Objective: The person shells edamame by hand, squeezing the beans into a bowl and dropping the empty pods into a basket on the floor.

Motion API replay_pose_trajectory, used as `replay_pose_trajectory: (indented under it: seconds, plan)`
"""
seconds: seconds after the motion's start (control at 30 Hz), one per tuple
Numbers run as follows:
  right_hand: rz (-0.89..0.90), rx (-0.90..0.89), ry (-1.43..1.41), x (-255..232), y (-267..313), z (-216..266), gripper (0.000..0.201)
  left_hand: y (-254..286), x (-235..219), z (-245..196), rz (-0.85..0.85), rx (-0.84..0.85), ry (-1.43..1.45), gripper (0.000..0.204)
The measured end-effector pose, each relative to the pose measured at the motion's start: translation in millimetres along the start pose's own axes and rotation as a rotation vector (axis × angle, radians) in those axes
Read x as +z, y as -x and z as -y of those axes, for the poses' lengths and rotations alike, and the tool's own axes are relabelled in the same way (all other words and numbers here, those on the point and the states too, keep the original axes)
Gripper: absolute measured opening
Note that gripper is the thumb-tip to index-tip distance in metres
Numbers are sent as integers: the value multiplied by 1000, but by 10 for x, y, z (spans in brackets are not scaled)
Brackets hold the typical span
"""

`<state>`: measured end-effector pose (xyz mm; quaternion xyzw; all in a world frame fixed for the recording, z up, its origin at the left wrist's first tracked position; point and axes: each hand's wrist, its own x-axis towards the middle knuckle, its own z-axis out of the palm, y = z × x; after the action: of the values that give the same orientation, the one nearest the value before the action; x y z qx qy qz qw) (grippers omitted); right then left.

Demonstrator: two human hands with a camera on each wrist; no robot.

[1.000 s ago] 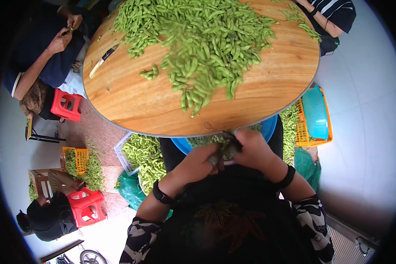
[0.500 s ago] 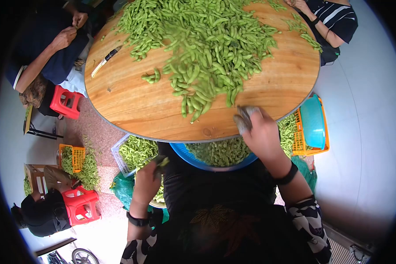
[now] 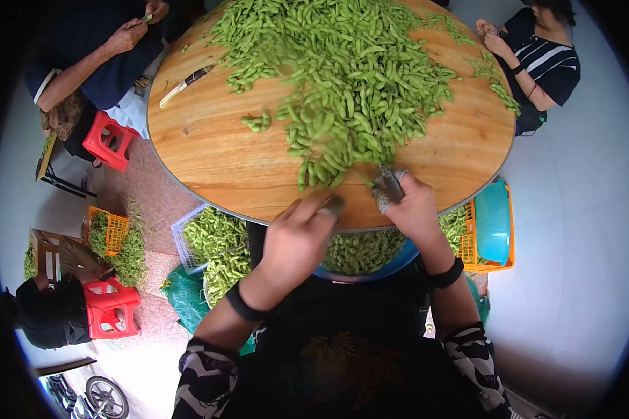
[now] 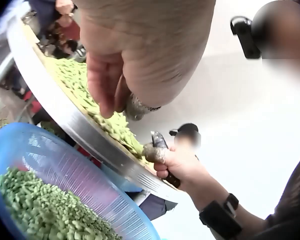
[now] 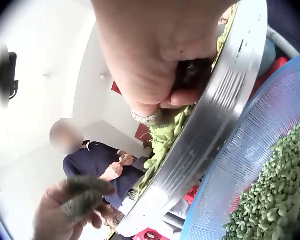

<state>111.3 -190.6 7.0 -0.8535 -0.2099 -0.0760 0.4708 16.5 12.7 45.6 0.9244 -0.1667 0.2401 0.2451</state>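
A big heap of green edamame pods (image 3: 356, 91) covers the far half of the round wooden table (image 3: 223, 160). My left hand (image 3: 297, 234) reaches over the table's near edge, its blurred fingertips by the closest pods. Its fingers are loosely bent, with a grey wrap on the thumb (image 4: 136, 107); nothing shows between them. My right hand (image 3: 416, 206) grips a small knife with a dark handle (image 4: 173, 179), its tip pointing up in the left wrist view. Grey wrapping also covers the right thumb. Below the table edge, a blue basin (image 4: 140, 220) holds shelled green beans (image 4: 50, 210).
Another knife (image 3: 186, 86) lies at the table's left. Baskets of pods, including a white one (image 3: 187, 234), stand lower left. An orange crate with a teal basket (image 3: 493, 223) is at right. Two people sit at the table; red stools (image 3: 112, 307) stand at left.
Both hands were together over the basin, then parted. The left went out to the lower-left pods with a green piece, then came up to the table. The right hand moved up to the pods' edge.
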Motion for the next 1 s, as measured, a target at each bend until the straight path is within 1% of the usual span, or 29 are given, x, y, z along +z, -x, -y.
replay_pose_trajectory:
  seconds: [0.07, 0.13, 0.2, 0.23, 0.27, 0.3, 0.33, 0.37, 0.4, 0.47, 0.5, 0.53, 0.6, 0.63, 0.7, 0.73, 0.8, 0.83, 0.9, 0.93, 1.0]
  plan:
    - [34, 13, -39, -35, 9, -13, 24, -272, 243, -33, -5, 4, -36, 29]
    - [67, 41, -45, -61, 17, -26, 27, -416, 407, 42, -3, 9, -75, 28]
    - [86, 32, -57, -78, 3, -34, 27, -491, 495, 103, 216, 51, -151, 20]
    - [65, 22, -76, -74, -2, -55, 28, -500, 482, 114, 142, 97, -122, 18]
    - [39, 17, -97, -65, 3, -73, 28, -491, 449, 117, 149, 100, -123, 18]
    - [33, 21, -102, -60, 18, -76, 28, -482, 374, 90, 130, 8, -63, 15]
    - [-29, -81, -53, -62, 42, -58, 30, -458, 331, 73, 109, -86, -5, 13]
    - [-90, -184, -3, -64, 70, -27, 32, -409, 331, 69, 86, -224, 127, 12]
    - [-92, -181, -8, -88, 115, 55, 32, -365, 315, 76, 91, -224, 123, 12]
    - [207, 82, -330, -138, 225, 226, 34, -263, 281, 100, 184, -491, 697, 8]
    - [239, 21, -343, -100, 256, 208, 37, -207, 292, 109, 180, -541, 843, 8]
    - [240, 26, -345, -98, 275, 207, 37, -175, 307, 102, 183, -545, 843, 8]
    - [320, 14, -302, -121, 285, 250, 40, -134, 332, 77, 203, -568, 939, 8]
    - [320, 16, -302, -127, 285, 247, 40, -119, 329, 66, 205, -569, 940, 8]
    - [354, -39, -281, -142, 287, 239, 48, -98, 307, 33, 200, -516, 842, 10]
    - [352, -35, -281, -133, 306, 226, 48, -90, 274, 6, 204, -516, 844, 10]
    - [382, -36, -316, -111, 360, 190, 51, -65, 207, -56, 216, -144, 261, 11]
    - [379, -29, -315, -107, 383, 205, 51, -27, 215, -84, 221, -143, 267, 11]
    - [397, -13, -380, -106, 435, 264, 51, 56, 247, -141, 228, -19, -51, 13]
    - [394, -8, -379, -143, 461, 302, 51, 83, 268, -131, 231, -16, -47, 13]
    - [605, 620, -1018, -228, 510, 392, 39, 127, 267, -74, 292, -573, 1022, 11]
